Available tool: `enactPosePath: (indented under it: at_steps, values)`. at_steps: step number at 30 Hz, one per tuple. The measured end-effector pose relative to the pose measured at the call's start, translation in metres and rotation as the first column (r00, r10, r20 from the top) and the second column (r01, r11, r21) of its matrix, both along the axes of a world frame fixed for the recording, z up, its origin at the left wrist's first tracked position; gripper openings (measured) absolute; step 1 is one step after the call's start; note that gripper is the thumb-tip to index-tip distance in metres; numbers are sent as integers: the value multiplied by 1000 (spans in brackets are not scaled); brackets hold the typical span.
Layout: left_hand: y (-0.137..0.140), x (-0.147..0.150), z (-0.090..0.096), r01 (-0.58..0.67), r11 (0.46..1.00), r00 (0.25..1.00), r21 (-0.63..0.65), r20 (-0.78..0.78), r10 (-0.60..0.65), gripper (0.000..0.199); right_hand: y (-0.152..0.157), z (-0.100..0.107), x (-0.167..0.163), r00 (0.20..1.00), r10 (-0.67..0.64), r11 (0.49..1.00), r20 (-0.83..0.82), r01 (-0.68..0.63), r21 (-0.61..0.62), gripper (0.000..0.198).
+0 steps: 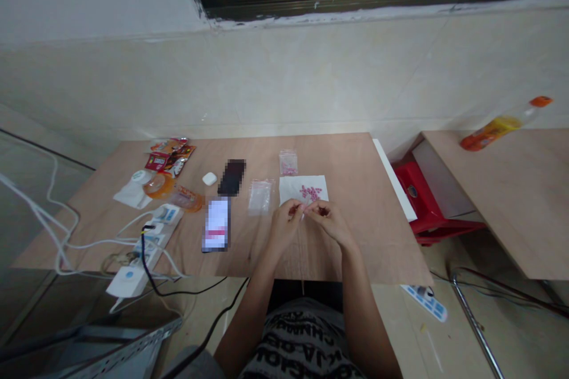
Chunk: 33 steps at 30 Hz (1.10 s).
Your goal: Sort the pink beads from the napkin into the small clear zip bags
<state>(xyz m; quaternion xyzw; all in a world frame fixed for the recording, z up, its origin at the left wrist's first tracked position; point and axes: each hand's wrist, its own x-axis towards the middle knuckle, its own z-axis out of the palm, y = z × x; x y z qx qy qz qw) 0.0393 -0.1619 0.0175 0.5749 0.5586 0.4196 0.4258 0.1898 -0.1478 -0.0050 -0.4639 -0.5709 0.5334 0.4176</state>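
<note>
Shirt point(302, 340) nearest; 1 bag point(261, 198) between phone point(217, 222), fingers point(288, 204).

One head-worn camera looks forward and down from above the shirt point(304, 340), over the left hand point(285, 219) and right hand point(329, 220), across the table point(382, 219) to the wall point(288, 80)

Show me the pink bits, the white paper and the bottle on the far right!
Pink bits point(313, 192): head view, middle of the cluster.
White paper point(290, 187): head view, its bare left part.
Bottle point(505, 125): head view, its yellow middle.
</note>
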Motion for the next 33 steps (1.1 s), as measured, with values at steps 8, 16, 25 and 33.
enactPosePath:
  at_steps: [8, 16, 25, 33]
  values:
    - [-1, -1, -1, 1, 1000, 993, 26, -122, 2, 19, -1, -1, -5, 999, -26, 999, 21, 25, 22, 29]
    - [-2, -2, 4, 14, 998, 974, 67, -228, 2, 14, -1, 8, -8, 990, -111, 991, 87, 104, 83, 26]
    - [-5, 1, -1, 27, 997, 961, 78, -277, -5, 16, -2, 11, -7, 981, -21, 987, 194, -10, 160, 21]
    - [3, -8, -6, -170, 982, 907, 81, -376, 189, 16, -4, 10, -16, 925, -241, 957, 292, 177, 230, 16]
